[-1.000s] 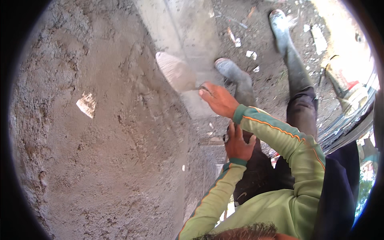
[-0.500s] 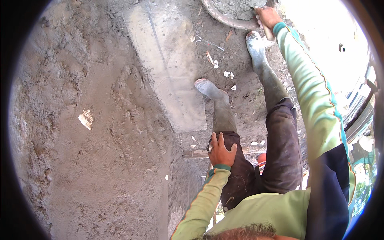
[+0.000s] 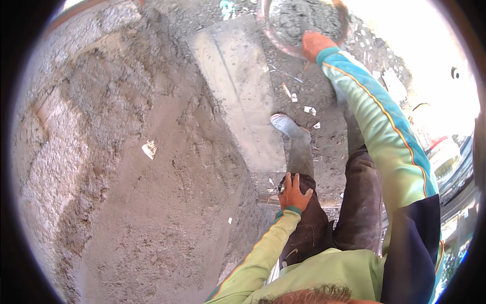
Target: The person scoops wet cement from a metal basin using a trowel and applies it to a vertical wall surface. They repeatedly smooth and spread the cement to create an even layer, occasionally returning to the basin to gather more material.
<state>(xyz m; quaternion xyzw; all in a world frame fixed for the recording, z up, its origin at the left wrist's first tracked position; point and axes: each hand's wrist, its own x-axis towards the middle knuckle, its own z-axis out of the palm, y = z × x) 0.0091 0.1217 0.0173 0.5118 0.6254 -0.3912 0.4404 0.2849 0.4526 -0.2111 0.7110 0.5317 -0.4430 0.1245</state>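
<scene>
My right hand (image 3: 316, 45) is closed in a fist over the near rim of a round basin (image 3: 283, 46) of wet grey mortar (image 3: 298, 21). It grips what looks like a trowel, whose pale handle showed a moment earlier; hand and sleeve now hide most of it. My left hand (image 3: 295, 194) rests on my left knee, fingers spread, holding nothing. Dark trousers (image 3: 362, 197) and a muddy rubber boot (image 3: 289, 125) show below me; my right arm covers most of the other boot.
A wide layer of wet mortar (image 3: 167, 218) spreads along the left, with a pale chip (image 3: 149, 149) on it. Beside it lies a mud-smeared board (image 3: 243, 96). Small white fragments (image 3: 310, 110) litter the dirt, and a pale slab (image 3: 394, 85) lies on the right.
My right hand has moved left, from beside the basin's rim to over its mortar. The view has shifted, showing more of the basin. My left hand stays on the knee.
</scene>
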